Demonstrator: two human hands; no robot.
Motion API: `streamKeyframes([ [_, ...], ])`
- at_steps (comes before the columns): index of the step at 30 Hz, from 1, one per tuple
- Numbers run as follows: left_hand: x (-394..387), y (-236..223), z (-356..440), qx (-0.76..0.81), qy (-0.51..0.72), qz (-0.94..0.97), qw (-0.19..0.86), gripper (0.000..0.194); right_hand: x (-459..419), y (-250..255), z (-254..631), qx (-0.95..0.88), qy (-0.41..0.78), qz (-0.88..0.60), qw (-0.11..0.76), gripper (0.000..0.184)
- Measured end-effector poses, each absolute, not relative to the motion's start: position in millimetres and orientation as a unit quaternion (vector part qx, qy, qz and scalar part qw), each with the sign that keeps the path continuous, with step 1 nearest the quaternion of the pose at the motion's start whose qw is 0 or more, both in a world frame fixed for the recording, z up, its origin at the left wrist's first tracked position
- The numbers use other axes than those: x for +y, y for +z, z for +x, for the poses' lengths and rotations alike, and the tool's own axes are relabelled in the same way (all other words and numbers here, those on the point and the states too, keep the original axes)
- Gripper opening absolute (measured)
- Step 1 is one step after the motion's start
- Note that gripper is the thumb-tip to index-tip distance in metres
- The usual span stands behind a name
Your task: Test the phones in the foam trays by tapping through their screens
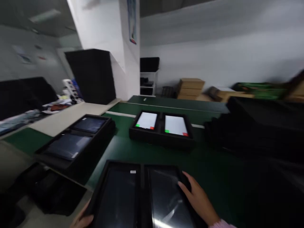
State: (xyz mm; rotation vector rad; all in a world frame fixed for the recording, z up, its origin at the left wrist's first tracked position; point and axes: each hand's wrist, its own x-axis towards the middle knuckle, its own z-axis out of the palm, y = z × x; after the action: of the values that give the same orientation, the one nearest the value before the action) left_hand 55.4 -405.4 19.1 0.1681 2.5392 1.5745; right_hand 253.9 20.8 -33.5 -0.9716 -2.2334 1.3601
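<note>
Between my two hands is a black foam tray (142, 190) with two dark-screened tablets in it, a left tablet (118, 196) and a right tablet (169, 202). My left hand (82, 218) grips the tray's lower left edge, its thumb on the rim. On the right side, my right hand (198, 198) closes round the edge, thumb over the top near the right tablet. Farther forward on the green table, another black tray (161, 139) bears two tablets with lit white screens, green and red marks in their lower corners.
To the left a third black tray (95, 145) holds two dark tablets. A tall black stack (92, 76) stands by the pillar. Dark piled trays (256, 126) take up the right side. Cardboard boxes (190, 88) and a green crate (261, 90) are near the back wall.
</note>
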Motion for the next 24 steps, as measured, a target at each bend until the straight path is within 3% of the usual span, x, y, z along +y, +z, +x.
streamKeyframes([
  [3,-348.3,27.0,13.6,0.823,0.506,0.147,0.211,0.076,38.6,-27.3,285.7,-0.819,0.377,-0.391,0.184,0.063],
  [7,-260.7,50.8,-18.3,0.86,0.331,0.372,0.109,0.051,45.8,-9.2,293.5,-0.843,0.233,-0.482,0.053,0.049],
  [10,-193.4,53.5,-8.3,0.808,0.237,0.516,0.158,0.043,41.3,5.9,269.4,-0.815,0.19,-0.546,-0.028,0.054],
  [15,-92.7,27.2,1.8,0.765,0.154,0.617,0.104,0.056,43.9,12.3,233.1,-0.782,0.181,-0.597,0.014,0.054],
  [24,-57.4,11.3,-8.5,0.786,0.166,0.594,0.042,0.042,46.2,2.4,230.5,-0.769,0.167,-0.616,0.039,0.05],
])
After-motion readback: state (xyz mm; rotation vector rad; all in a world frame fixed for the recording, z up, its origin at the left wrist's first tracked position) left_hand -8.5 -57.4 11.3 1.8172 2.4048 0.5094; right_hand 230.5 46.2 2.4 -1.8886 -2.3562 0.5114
